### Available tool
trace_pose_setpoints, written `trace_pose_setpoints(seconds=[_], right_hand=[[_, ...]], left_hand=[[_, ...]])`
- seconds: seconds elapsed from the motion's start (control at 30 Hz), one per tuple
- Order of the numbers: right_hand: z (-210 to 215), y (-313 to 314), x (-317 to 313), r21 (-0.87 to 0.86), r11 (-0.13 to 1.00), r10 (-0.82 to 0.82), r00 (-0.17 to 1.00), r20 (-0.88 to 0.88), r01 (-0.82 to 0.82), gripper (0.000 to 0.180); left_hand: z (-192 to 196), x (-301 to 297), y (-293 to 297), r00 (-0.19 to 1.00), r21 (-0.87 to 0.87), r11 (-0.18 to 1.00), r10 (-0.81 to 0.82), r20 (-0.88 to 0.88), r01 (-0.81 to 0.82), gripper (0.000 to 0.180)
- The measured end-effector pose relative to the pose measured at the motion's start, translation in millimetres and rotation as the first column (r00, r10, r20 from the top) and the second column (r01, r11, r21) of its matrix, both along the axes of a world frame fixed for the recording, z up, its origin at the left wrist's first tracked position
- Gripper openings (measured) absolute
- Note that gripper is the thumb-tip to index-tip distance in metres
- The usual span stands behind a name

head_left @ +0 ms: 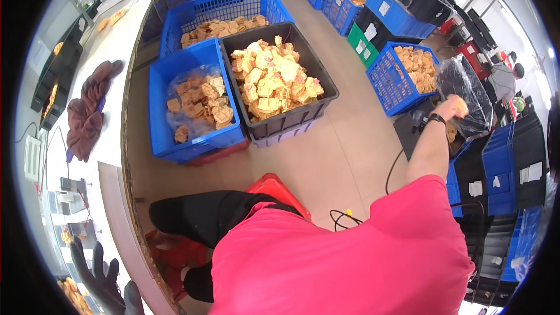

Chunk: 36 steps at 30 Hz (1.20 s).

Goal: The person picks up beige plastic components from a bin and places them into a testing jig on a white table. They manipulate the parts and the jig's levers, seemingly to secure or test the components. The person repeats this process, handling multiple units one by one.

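Observation:
My left hand [100, 277], in a dark glove, is over the white bench at the lower left. Its fingers are spread, and a small yellowish piece [66, 236] lies by the fingertips. Below that hand is a heap of tan pieces [74, 296], partly cut off by the picture's rim. My right hand [448, 108], bare with a dark band at the wrist, reaches far out to the right. Its fingers are closed on a tan moulded piece [461, 108]. Beneath it, more tan pieces [451, 132] show in a container partly hidden by my arm.
Ahead stand a black crate [328, 94] heaped with pale yellow pieces, a blue bin [163, 140] and a larger blue basket [169, 29]. A brown cloth [84, 119] lies on the bench [111, 52]. Stacked crates [499, 157] line the right; a cable [389, 178] trails across the floor.

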State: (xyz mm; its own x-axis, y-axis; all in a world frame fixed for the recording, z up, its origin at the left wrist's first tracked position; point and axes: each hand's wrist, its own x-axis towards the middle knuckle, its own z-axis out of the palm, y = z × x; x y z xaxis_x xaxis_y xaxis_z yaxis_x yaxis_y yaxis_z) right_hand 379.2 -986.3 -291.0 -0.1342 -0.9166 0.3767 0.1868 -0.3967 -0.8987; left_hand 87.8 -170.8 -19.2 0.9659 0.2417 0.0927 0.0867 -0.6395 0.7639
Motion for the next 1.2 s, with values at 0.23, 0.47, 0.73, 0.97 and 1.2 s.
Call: trace_pose_setpoints(seconds=[0.23,0.47,0.73,0.97,1.2], right_hand=[[-76,78,48,0.342,0.759,0.568,0.82,0.068,-0.554,0.056],[-73,382,112,0.472,0.168,0.985,0.13,-0.114,-0.866,0.043],[127,716,48,0.036,-0.723,0.621,-0.672,-0.403,-0.69,0.019],[178,853,-62,-0.171,-0.982,0.181,-0.626,-0.758,-0.076,0.018],[161,897,-72,-0.091,-0.996,0.068,-0.475,-0.877,0.026,0.011]], left_hand=[[-23,1,41,0.91,0.021,0.94,-0.334,0.244,0.34,0.096],[-19,-45,5,0.952,-0.006,0.957,0.289,0.104,-0.29,0.101],[-74,-104,13,0.357,-0.119,0.449,0.822,0.443,-0.886,0.071],[-128,-128,26,0.121,-0.355,0.191,0.97,0.209,-0.915,0.063],[-151,-129,39,0.27,-0.084,0.298,0.93,0.25,-0.951,0.061]])
